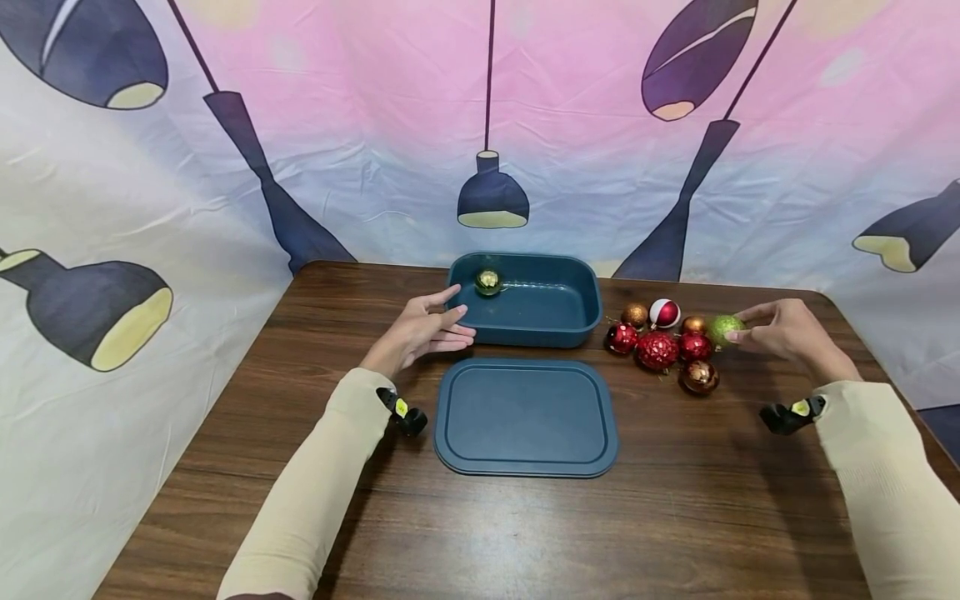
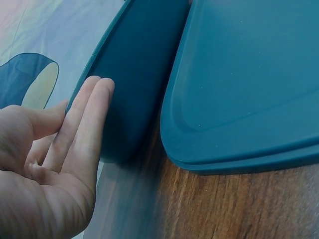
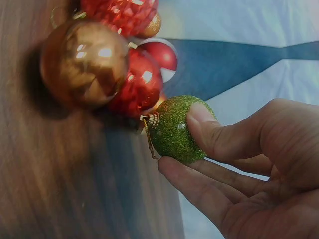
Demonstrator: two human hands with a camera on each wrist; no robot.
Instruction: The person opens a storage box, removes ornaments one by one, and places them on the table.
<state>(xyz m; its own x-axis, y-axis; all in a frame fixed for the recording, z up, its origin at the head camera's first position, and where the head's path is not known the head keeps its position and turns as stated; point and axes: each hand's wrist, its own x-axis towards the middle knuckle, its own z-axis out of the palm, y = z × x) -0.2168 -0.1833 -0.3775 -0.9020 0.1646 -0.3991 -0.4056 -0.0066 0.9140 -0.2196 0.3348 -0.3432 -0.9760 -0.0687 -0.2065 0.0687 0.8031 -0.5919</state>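
Observation:
My right hand (image 1: 783, 333) pinches a green glittery Christmas bauble (image 3: 180, 130) between thumb and fingers, its gold cap and string showing in the right wrist view. Beside it lies a cluster of baubles: a shiny copper one (image 1: 699, 377), red ones (image 1: 657, 351) and a red-and-white one (image 1: 664, 313). My left hand (image 1: 427, 332) is at the left end of a dark teal box (image 1: 525, 336), fingers extended along its side. One shiny gold bauble (image 1: 487, 282) sits inside the box, near its left end.
The teal lid (image 1: 527, 417) lies flat on the brown wooden table (image 1: 540, 542), just in front of the box. Behind the table hangs a cloth backdrop (image 1: 405, 167) printed with lamps. Small orange baubles (image 1: 634, 314) are also in the cluster.

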